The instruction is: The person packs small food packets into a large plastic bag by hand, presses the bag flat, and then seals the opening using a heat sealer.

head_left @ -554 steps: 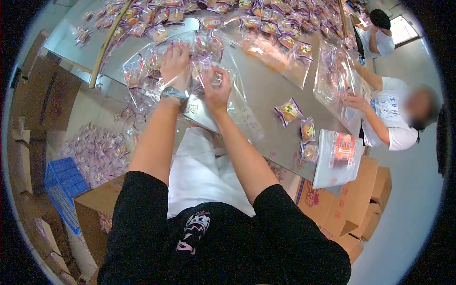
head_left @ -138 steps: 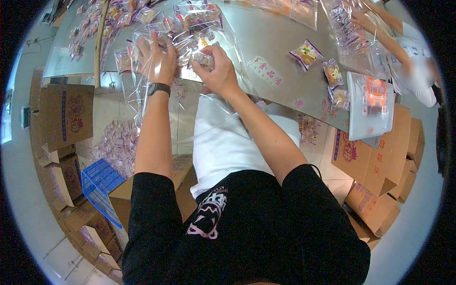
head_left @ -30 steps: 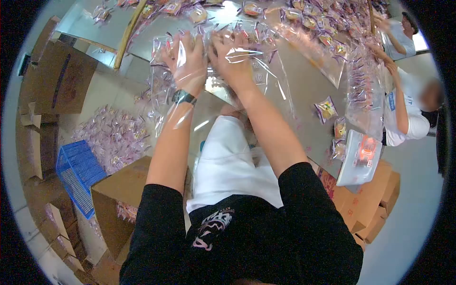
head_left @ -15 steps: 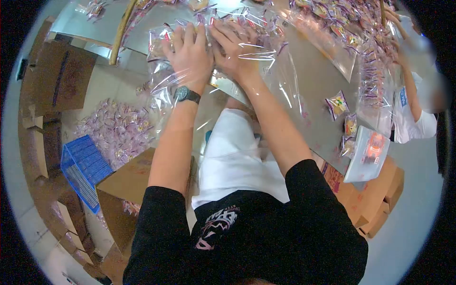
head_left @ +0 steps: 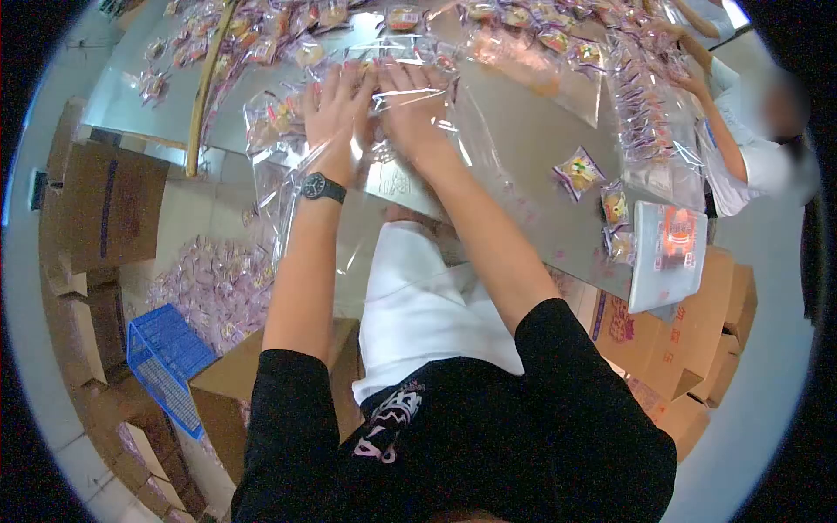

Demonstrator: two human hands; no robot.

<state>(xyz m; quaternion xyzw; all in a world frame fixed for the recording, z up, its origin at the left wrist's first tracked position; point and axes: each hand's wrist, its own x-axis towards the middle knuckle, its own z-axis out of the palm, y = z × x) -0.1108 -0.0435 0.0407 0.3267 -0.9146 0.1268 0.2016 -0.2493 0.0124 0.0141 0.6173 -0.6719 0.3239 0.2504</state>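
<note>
A large clear plastic bag lies at the table's near edge, its loose film hanging over the edge by my left wrist. My left hand, below a dark wristwatch, rests palm down with its fingers stretched forward. Close beside it, my right hand also lies flat, fingers extended. Under and around the fingertips are small wrapped snack packets, seen through shiny film. Glare hides whether the hands are inside the bag or on top of it.
More packets cover the far table. A wooden strip crosses at left. Filled clear bags and a stack of printed bags lie right, near a co-worker. Below are a blue crate, a packet heap and cartons.
The view has shifted, showing more of the far table. Both hands have flattened over the packets, and the right hand's fingers are straighter than before.
</note>
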